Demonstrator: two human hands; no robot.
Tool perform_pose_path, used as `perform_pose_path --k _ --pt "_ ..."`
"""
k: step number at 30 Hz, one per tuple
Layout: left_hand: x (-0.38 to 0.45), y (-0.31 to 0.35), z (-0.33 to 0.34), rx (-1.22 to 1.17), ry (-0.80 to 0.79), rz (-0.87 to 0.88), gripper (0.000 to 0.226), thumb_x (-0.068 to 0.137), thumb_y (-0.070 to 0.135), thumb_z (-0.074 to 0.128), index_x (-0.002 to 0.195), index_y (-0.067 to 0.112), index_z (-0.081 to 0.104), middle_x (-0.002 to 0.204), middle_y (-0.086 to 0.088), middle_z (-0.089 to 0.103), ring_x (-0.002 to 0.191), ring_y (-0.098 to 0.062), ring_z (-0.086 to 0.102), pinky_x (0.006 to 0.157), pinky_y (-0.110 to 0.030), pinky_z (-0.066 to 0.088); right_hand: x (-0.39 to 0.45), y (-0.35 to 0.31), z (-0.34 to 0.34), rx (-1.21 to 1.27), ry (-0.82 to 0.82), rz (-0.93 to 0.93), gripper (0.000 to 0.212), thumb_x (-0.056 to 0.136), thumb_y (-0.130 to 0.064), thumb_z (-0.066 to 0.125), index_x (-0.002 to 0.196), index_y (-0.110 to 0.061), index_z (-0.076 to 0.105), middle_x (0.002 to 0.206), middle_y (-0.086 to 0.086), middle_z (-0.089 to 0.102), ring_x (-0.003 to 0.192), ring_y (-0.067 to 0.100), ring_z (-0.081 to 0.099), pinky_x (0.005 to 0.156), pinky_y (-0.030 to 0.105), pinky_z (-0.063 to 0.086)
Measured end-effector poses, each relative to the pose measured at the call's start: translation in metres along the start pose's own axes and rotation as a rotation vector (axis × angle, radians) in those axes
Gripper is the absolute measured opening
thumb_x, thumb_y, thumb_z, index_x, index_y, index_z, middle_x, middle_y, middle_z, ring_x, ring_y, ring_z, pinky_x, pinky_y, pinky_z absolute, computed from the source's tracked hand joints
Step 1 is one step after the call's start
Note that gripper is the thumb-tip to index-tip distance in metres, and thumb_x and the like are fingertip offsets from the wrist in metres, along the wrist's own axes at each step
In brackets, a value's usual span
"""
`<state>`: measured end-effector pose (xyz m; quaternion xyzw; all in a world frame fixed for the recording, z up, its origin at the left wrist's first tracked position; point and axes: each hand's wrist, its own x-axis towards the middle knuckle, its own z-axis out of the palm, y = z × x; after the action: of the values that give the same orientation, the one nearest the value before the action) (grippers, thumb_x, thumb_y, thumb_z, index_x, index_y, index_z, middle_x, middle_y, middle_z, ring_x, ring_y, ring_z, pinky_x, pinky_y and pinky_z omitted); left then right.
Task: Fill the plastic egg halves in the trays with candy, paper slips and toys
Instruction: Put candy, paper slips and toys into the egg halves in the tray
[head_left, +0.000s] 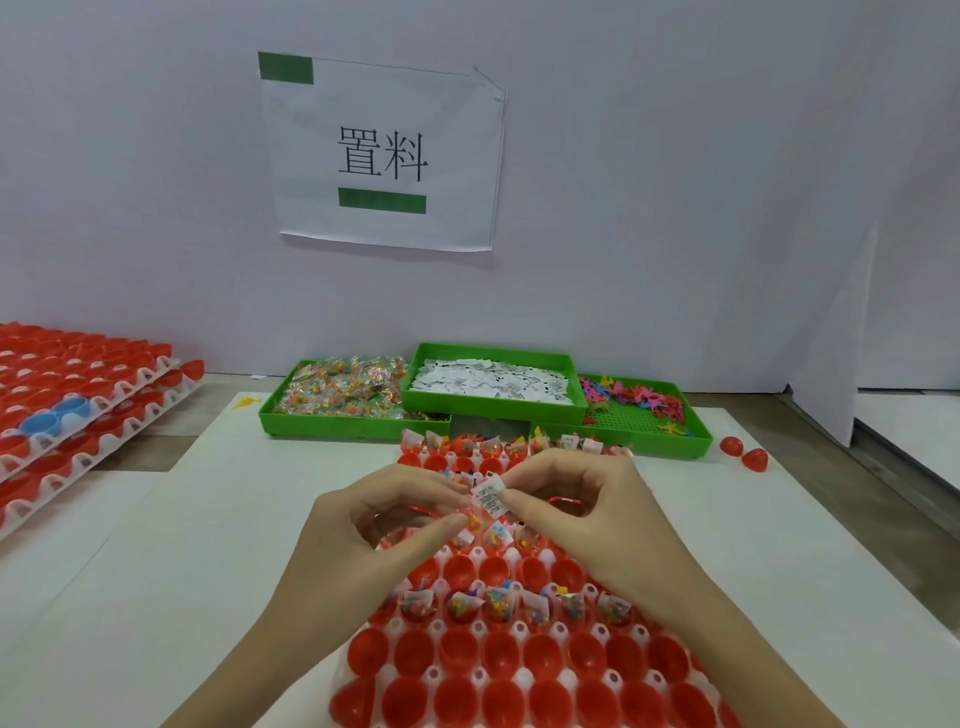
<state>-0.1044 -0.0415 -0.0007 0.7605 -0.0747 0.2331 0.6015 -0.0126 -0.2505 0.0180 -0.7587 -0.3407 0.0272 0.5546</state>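
Fingers of the left hand (384, 514) and right hand (576, 499) pinch one paper slip (490, 497) and a small candy bag (475, 519) above the white tray (519, 631). The hands hide the red egg halves (460, 649) under them. The tray's near edge is cut off. Behind the tray sit three green bins (493, 400).
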Motion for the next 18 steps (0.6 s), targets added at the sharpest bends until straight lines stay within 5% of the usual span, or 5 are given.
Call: perform_pose_path --k 5,10,18 --pt "-0.0022 -0.0035 0.0041 -0.002 -0.022 0.005 0.015 0.08 0.017 0.081 0.094 0.023 0.083 0.114 0.005 0.077 0.105 -0.019 0.074 0.085 -0.023 0.059 -0.0008 -0.0017 -0.0056 0.003 -0.035 -0.016 0.006 0.091 -0.024 0.077 0.095 -0.028 0.079 0.088 -0.004 0.077 0.083 0.015 0.075 0.079 0.03 0.062" --pt "-0.0036 -0.0028 0.0058 -0.014 0.004 0.009 0.018 0.08 0.02 0.082 0.095 0.027 0.083 0.097 0.0 0.08 0.092 -0.021 0.077 0.081 -0.025 0.061 -0.0043 -0.0034 -0.0035 0.043 -0.113 -0.053 0.007 0.089 -0.025 0.08 0.096 -0.026 0.079 0.09 -0.002 0.078 0.086 0.018 0.076 0.079 0.029 0.062" --pt "-0.0037 -0.0023 0.0042 0.003 -0.007 0.061 0.025 0.08 0.009 0.083 0.098 0.027 0.083 0.097 -0.001 0.08 0.09 -0.023 0.078 0.078 -0.026 0.062 -0.0047 -0.0024 -0.0026 0.037 -0.141 -0.04 0.008 0.091 -0.026 0.078 0.098 -0.024 0.081 0.09 -0.002 0.079 0.084 0.017 0.076 0.078 0.028 0.062"
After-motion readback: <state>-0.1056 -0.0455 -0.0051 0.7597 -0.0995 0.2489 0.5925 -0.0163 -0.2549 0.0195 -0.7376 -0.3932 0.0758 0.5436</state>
